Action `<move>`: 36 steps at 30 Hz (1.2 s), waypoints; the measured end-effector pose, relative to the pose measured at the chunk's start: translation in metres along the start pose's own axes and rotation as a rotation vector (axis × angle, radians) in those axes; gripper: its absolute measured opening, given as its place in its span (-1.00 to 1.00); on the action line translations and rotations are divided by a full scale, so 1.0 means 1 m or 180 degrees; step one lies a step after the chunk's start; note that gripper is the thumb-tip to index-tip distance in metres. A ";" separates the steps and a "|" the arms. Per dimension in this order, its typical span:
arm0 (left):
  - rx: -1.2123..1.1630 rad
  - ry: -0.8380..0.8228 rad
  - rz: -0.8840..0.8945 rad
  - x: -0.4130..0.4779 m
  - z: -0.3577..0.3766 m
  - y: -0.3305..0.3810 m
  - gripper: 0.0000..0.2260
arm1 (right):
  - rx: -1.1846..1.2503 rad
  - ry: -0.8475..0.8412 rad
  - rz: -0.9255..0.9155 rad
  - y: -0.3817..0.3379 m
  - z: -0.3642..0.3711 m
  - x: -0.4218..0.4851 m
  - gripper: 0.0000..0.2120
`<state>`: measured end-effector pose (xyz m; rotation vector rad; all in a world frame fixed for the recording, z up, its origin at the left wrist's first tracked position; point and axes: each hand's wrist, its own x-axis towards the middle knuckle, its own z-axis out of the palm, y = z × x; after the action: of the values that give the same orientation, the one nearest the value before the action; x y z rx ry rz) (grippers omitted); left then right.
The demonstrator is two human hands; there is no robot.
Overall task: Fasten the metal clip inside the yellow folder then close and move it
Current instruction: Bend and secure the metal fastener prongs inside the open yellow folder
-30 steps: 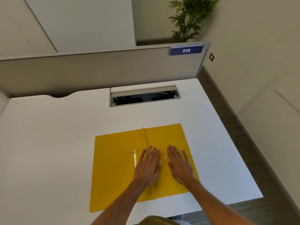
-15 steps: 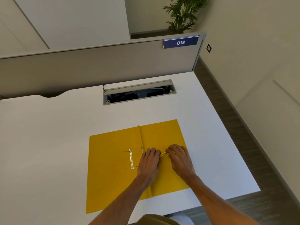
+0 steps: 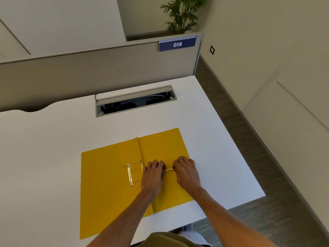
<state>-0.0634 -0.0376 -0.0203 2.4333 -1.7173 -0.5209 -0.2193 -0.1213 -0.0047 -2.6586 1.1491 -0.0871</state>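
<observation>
- Head view: I see the yellow folder [image 3: 110, 177] lying open and flat on the white desk [image 3: 44, 148], toward the near right part of the top, with its near left corner almost at the desk's near edge.
- The left hand [image 3: 153, 175] rests knuckles-up on the folder just right of the fold, fingers curled under; it hides whatever lies beneath it.
- The right hand [image 3: 185, 172] sits just beside it on the right leaf, fingers likewise curled.
- Between the two hands a short gold metal strip [image 3: 170, 169] shows; each hand covers one end, so I read both as pinching it, though the fingertips themselves are out of sight.
- On the left leaf, just left of the left hand, lies the metal clip [image 3: 129, 174], a gold bar running near to far, with two thin prongs reaching right toward the fold. Their far ends vanish at the hand, and I cannot tell whether they are bent down.
- Both forearms are cut off by the bottom edge.
- Far on the desk a cable tray [image 3: 135, 101] stands open; its contents are too dark to make out.
- A grey divider [image 3: 89, 72] behind it carries a blue sign [image 3: 177, 44] reading 018.
</observation>
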 end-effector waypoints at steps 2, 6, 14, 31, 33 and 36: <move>-0.0014 -0.0036 -0.0019 0.001 -0.003 0.000 -0.72 | -0.0013 -0.0019 0.0008 -0.001 -0.001 0.002 -0.77; -0.0017 -0.0094 -0.0079 0.000 -0.007 0.001 -0.71 | -0.0010 -0.0004 0.0015 -0.003 -0.005 0.004 -0.79; -0.0105 -0.0134 -0.0153 0.004 -0.006 0.001 -0.72 | -0.0066 -0.0172 -0.0093 0.003 -0.007 0.008 -0.75; -0.0605 0.0307 0.0141 -0.001 -0.031 -0.028 -0.79 | -0.0021 -0.0259 -0.0341 -0.012 -0.002 0.013 -0.83; -0.0956 0.0888 -0.0132 -0.009 -0.042 -0.049 -0.83 | 0.0161 -0.0130 -0.0370 -0.024 -0.001 0.013 -0.85; -0.1700 0.1693 -0.0808 -0.024 -0.054 -0.088 -0.80 | 0.0334 -0.0090 -0.0691 -0.051 0.004 0.013 -0.85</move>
<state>0.0265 0.0107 0.0094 2.1360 -0.9242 -0.2676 -0.1738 -0.0960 0.0033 -2.6714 0.8205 -0.1437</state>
